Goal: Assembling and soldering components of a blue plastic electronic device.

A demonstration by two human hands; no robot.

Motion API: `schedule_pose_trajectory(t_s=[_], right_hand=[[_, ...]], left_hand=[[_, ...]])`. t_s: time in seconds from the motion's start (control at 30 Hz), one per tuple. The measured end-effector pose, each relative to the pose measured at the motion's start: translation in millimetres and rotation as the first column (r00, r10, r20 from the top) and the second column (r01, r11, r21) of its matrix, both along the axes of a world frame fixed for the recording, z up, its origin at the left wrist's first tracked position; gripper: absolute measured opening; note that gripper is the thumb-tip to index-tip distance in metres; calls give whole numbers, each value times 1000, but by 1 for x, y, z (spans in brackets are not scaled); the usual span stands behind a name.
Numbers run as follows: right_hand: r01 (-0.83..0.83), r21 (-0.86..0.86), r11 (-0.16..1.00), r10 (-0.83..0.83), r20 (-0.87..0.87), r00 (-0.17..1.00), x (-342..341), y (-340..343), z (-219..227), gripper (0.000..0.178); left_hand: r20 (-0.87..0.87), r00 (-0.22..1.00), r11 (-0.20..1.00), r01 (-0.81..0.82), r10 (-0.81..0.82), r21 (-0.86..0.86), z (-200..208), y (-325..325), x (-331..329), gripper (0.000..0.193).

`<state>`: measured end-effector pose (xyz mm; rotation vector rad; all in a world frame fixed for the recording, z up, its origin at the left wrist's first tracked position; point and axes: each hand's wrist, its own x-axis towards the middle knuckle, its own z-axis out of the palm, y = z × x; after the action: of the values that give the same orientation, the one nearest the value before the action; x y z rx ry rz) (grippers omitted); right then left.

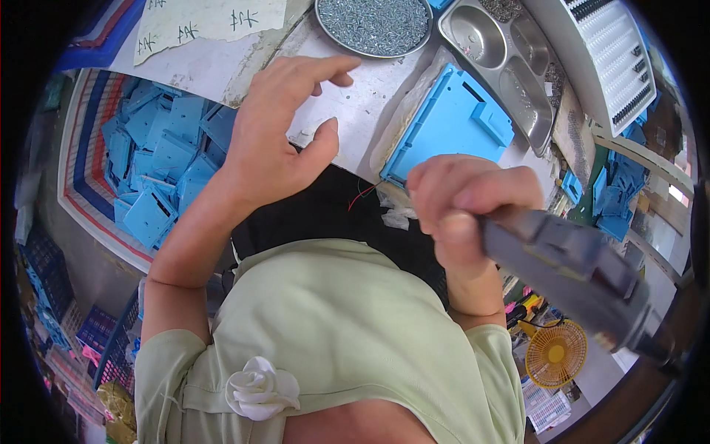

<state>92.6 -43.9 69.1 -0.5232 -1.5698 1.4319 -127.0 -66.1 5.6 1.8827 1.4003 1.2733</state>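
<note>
My right hand (473,196) is wrapped round a dark electric screwdriver (569,259), which slants toward the lower right, partly blurred; its bit end is hidden by my hand. Beyond that hand lies a light-blue plastic panel (451,122) with raised edges, on a pale wrapped pad (388,144). My left hand (288,126) hovers by the near table edge with its fingers apart and nothing in them. Past its fingertips, a round metal dish (429,33) full of small screws stands on the white table.
A steel compartment tray (521,103) and a white rack with black pieces (617,66) stand at the right. At the left a striped bag (78,166) holds several blue plastic parts (174,152). A yellow fan (556,354) sits at the lower right.
</note>
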Motion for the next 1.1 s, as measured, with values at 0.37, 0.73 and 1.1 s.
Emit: schedule_pose_trajectory(t_s=[0.37, 0.73, 1.1], right_hand=[[66, 101, 993, -57, -88, 994, 40, 11, 17, 30], [403, 136, 905, -353, -286, 891, 121, 53, -22, 17], [391, 57, 919, -381, -136, 915, 119, 17, -21, 16]], left_hand=[[-114, 976, 957, 205, -185, 204, 0, 33, 56, 34], [-390, 830, 889, 454, -398, 59, 8, 50, 117, 30], [-421, 823, 906, 423, -381, 6, 10, 48, 120, 29]])
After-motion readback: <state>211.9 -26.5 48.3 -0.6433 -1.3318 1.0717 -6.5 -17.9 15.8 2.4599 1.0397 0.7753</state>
